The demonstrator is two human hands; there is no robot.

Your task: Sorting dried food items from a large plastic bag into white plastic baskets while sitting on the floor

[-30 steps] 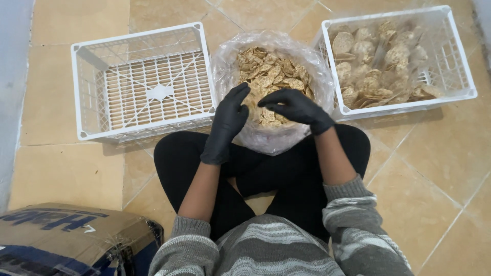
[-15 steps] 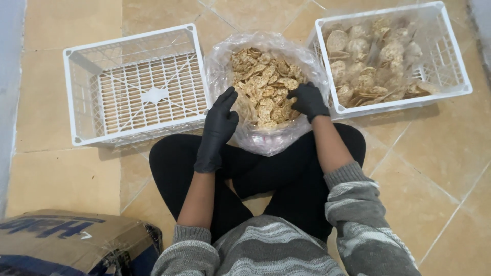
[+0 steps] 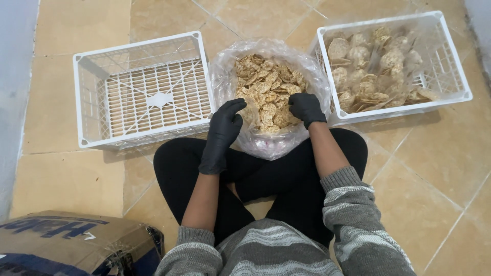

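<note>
1. Both gloved hands sit lower on the clear bag [image 3: 225, 76] of crackers [image 3: 268, 89] than before.
2. Left hand [image 3: 221, 135] grips the bag's near edge.
3. Right hand [image 3: 306, 108] closes on crackers.
4. An empty white crate [image 3: 140, 92] stands left; a filled crate [image 3: 455, 71] stands right.
5. A cardboard box [image 3: 66, 240] lies near left.

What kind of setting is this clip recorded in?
Probably a small home-style snack packing spot on a tiled floor: a clear bag of crackers sits between an empty white crate and a filled white crate.
</note>
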